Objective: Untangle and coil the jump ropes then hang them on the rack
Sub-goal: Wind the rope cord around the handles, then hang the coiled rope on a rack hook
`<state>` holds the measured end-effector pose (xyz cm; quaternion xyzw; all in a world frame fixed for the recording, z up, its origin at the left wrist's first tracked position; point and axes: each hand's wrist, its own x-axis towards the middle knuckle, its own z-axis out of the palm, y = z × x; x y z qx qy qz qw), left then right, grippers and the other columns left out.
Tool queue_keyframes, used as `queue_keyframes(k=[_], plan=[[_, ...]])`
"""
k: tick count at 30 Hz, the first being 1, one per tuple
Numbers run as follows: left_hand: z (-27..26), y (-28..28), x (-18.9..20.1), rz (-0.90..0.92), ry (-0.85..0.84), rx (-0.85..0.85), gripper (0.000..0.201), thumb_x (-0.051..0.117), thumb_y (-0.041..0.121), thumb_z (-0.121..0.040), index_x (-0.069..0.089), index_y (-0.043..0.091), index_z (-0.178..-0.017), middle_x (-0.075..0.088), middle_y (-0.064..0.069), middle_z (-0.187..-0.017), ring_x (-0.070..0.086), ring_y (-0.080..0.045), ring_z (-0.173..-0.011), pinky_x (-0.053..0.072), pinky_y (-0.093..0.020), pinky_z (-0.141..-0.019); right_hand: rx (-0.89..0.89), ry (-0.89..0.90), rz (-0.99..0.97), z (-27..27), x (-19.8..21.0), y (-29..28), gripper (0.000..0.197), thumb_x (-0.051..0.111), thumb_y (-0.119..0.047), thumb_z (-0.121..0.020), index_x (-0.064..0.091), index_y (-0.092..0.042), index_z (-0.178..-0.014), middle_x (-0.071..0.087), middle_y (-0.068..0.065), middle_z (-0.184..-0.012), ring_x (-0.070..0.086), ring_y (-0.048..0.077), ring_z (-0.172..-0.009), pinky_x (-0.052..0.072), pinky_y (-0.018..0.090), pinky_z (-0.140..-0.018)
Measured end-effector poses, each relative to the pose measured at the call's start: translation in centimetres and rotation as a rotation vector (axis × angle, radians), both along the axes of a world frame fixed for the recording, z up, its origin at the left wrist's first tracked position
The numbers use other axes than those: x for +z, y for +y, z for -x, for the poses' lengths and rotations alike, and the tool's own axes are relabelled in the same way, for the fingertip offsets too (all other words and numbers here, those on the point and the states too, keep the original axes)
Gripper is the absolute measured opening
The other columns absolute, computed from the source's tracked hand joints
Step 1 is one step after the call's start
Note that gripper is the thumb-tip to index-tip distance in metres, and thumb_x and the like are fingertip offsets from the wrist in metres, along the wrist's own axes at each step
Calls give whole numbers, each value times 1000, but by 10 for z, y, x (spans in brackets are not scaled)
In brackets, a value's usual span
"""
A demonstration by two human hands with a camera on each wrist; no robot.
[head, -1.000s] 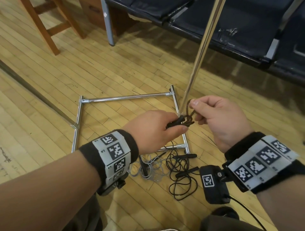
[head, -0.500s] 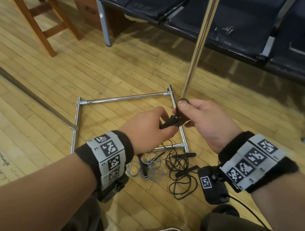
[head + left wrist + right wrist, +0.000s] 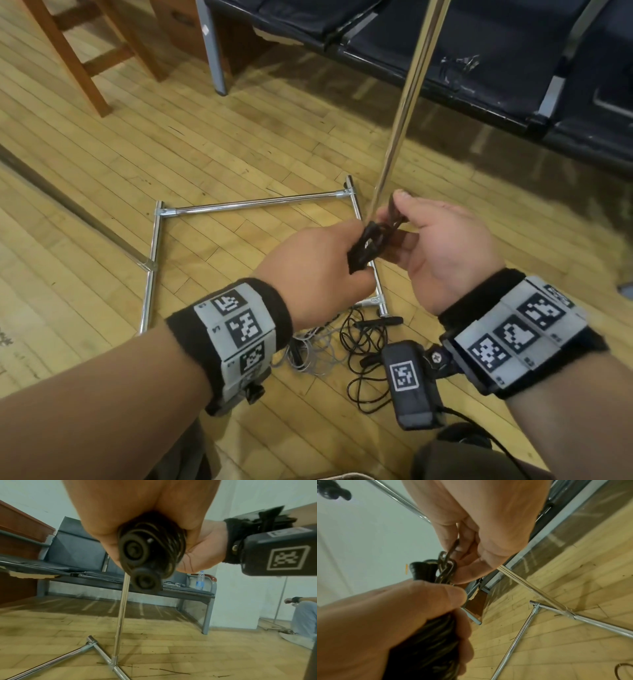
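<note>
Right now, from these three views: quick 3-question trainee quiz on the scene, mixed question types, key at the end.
1. True or false: the left hand grips a coiled black rope bundle with two handle ends showing.
2. What does the right hand pinch? A) a loop of black cord at the top of the bundle B) the chrome rack pole C) nothing
3. Fill in: more ropes, still tangled, lie on the wooden ___ near the rack base.

Key: 1 true; 2 A; 3 floor.
</note>
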<state>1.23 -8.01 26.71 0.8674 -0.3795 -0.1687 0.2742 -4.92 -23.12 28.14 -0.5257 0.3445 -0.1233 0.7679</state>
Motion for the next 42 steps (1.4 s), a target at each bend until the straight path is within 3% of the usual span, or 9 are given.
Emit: queue_keyframes(k=[6, 9, 11, 15, 19, 21, 26, 30, 42], plan=[[8, -5, 1, 22, -41, -70, 24, 62, 45, -85, 39, 44, -77, 51, 12, -59, 50, -3, -51, 28, -20, -43, -59, 33, 0, 3, 0, -10, 18, 66, -17, -99, 70, -11, -82, 71, 0, -70, 68, 15, -66, 60, 31, -58], [1, -2, -5, 116, 192, 35, 14, 67, 37, -87, 53, 40, -86, 62, 10, -66, 59, -2, -57, 44, -21, -48, 138, 40, 60, 7, 4, -13, 24, 61, -26, -103, 70, -9, -88, 71, 10, -88, 71, 26, -79, 64, 48, -79], [-4, 2, -6, 187, 308, 114, 15, 67, 36, -88, 61, 36, -102, 70, 6, -78, 68, -11, -67, 60, -37, -62, 266, 53, 47, 9, 8, -12, 25, 60, -31, -102, 71, -8, -98, 67, 23, -100, 72, 33, -85, 62, 52, -86], [-8, 7, -2, 145, 354, 79, 36, 64, 52, -85, 59, 34, -116, 72, 7, -87, 70, -14, -75, 62, -41, -71, 355, 17, 155, 12, 12, -8, 23, 61, -26, -100, 72, -6, -107, 70, 30, -110, 72, 34, -88, 63, 45, -78], [-15, 13, 7, 102, 507, -2, 36, 62, 60, -82, 63, 38, -111, 76, 8, -93, 73, -12, -85, 60, -42, -84, 386, -1, 340, 13, 18, -6, 21, 62, -20, -101, 71, -2, -101, 73, 27, -98, 72, 43, -86, 63, 55, -78], [-16, 20, 14, 155, 570, -23, 47, 65, 65, -78, 64, 37, -116, 78, 7, -98, 75, -14, -94, 58, -47, -93, 421, -18, 385, 17, 24, -4, 20, 66, -21, -98, 72, -2, -97, 73, 24, -87, 72, 34, -74, 65, 45, -67], [-12, 42, 43, 361, 529, 4, 32, 69, 55, -86, 72, 37, -113, 80, 6, -101, 74, -13, -96, 55, -40, -94, 489, -10, 452, 22, 50, 16, 17, 65, -16, -99, 71, 0, -95, 73, 12, -75, 70, 24, -64, 61, 31, -58], [-15, 56, 80, 438, 413, 68, 28, 68, 61, -83, 74, 37, -96, 78, 4, -94, 73, -25, -93, 57, -58, -93, 559, -26, 505, 18, 97, 30, 18, 64, -16, -100, 71, 1, -98, 76, 14, -79, 72, 19, -67, 61, 26, -60], [-40, 90, 259, 656, 76, 148, 12, 67, 41, -97, 68, 35, -87, 74, 0, -84, 73, -26, -84, 61, -57, -82, 386, -252, 888, -3, 272, 85, 11, 65, -23, -99, 75, -18, -97, 74, 8, -86, 71, 12, -74, 62, 26, -66]])
